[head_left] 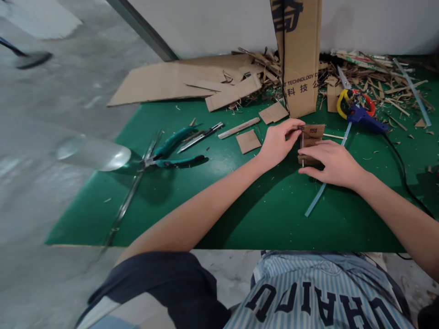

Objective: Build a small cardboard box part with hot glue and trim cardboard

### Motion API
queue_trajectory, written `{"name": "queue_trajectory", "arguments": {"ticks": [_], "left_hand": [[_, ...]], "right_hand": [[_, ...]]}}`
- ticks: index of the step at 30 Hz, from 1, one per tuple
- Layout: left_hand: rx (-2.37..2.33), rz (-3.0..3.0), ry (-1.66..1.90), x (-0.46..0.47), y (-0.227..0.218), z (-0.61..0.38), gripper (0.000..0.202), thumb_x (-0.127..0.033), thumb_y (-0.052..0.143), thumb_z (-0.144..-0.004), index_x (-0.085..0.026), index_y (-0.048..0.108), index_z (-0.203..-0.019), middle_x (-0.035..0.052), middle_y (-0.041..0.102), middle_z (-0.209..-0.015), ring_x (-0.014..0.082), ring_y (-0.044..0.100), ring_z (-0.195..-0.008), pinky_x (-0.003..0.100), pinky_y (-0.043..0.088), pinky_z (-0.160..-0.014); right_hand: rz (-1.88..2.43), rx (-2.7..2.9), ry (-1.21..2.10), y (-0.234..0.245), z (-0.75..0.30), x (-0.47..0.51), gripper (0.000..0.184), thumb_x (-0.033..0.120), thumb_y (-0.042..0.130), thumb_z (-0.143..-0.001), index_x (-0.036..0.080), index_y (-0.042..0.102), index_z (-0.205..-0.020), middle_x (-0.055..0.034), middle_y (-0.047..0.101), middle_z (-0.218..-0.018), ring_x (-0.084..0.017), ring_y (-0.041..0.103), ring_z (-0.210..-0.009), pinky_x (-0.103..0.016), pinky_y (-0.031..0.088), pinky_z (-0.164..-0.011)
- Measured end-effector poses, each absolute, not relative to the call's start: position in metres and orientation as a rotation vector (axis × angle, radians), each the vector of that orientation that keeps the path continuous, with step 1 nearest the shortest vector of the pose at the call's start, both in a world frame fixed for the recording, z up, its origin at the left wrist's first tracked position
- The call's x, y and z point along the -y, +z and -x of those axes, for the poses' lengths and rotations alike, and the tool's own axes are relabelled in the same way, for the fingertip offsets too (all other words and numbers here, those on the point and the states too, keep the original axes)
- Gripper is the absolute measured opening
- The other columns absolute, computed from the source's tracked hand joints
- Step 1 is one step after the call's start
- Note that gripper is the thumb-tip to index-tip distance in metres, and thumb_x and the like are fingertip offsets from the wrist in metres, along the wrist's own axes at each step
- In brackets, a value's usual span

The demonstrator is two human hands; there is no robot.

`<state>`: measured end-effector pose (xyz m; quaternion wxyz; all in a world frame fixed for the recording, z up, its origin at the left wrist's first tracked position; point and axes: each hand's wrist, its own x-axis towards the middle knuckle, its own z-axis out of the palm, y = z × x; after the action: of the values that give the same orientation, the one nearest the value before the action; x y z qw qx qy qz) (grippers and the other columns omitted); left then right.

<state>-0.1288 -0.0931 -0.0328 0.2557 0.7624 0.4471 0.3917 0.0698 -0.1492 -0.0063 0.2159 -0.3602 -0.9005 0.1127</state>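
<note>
Both hands are at a small folded cardboard piece (313, 131) with dark print, held just above the green table. The fingers of my left hand (279, 141) pinch its upper left corner. My right hand (334, 162) grips the lower part, with fingers over its face and the thumb below. A thin pale stick (303, 142) runs upright along the piece's left side, between the two hands. Part of the cardboard is hidden by my right fingers. Behind my right hand, a translucent glue stick (314, 201) slants from a blue glue gun (368, 120) across the table.
Teal-handled pliers (176, 135), a utility knife (201, 137), a flat strip (239, 128) and a cardboard square (248, 141) lie left. Scissors (344, 78) rest by the glue gun, whose cable (401, 162) trails right. A tall cardboard panel (302, 55) stands behind, among scraps (380, 84).
</note>
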Motion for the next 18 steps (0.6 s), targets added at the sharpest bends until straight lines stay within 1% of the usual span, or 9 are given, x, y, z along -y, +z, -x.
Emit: {"name": "queue_trajectory", "arguments": {"ticks": [5,9,12,15,18], "left_hand": [[-1.189,-2.02,1.075,0.0934,-0.0352,0.1282,0.029,-0.013,0.054,-0.092,-0.016,0.067,-0.118,0.0071,0.079,-0.112,0.0169,0.075,-0.101,0.03,0.059,-0.091],[-1.207,-2.041,1.068,0.0926,-0.0361,0.1286,0.029,-0.018,0.054,-0.095,-0.017,0.067,-0.121,0.0077,0.078,-0.116,0.0191,0.074,-0.108,0.033,0.059,-0.095],[-1.241,-2.079,1.059,0.0922,-0.0346,0.129,0.029,-0.02,0.054,-0.095,-0.018,0.069,-0.12,0.0073,0.078,-0.116,0.0192,0.075,-0.102,0.034,0.059,-0.093],[-1.261,-2.11,1.037,0.092,-0.0328,0.1291,0.028,-0.02,0.054,-0.095,-0.018,0.072,-0.117,0.0062,0.079,-0.112,0.0171,0.074,-0.091,0.031,0.058,-0.085],[-1.237,-2.125,1.045,0.0917,-0.032,0.1289,0.029,-0.019,0.054,-0.093,-0.017,0.073,-0.114,0.0054,0.079,-0.106,0.0164,0.073,-0.087,0.029,0.057,-0.081]], "right_hand": [[0.975,2.528,0.264,-0.0047,-0.0698,0.1488,0.033,0.045,0.067,-0.093,0.021,0.071,-0.116,-0.0092,0.079,-0.101,-0.029,0.073,-0.095,-0.044,0.054,-0.089],[1.0,2.532,0.26,-0.0046,-0.0697,0.1499,0.033,0.046,0.066,-0.094,0.021,0.071,-0.116,-0.01,0.079,-0.103,-0.029,0.073,-0.096,-0.042,0.053,-0.085],[1.005,2.524,0.273,-0.005,-0.0696,0.1505,0.032,0.046,0.066,-0.094,0.022,0.071,-0.116,-0.0098,0.079,-0.105,-0.029,0.073,-0.098,-0.041,0.053,-0.084],[1.005,2.522,0.29,-0.0049,-0.0691,0.1505,0.033,0.045,0.066,-0.094,0.021,0.07,-0.117,-0.0103,0.079,-0.107,-0.03,0.073,-0.1,-0.041,0.054,-0.084],[0.994,2.527,0.309,-0.0041,-0.0681,0.1508,0.032,0.044,0.065,-0.095,0.02,0.071,-0.115,-0.0115,0.078,-0.107,-0.03,0.073,-0.1,-0.042,0.055,-0.084]]}}
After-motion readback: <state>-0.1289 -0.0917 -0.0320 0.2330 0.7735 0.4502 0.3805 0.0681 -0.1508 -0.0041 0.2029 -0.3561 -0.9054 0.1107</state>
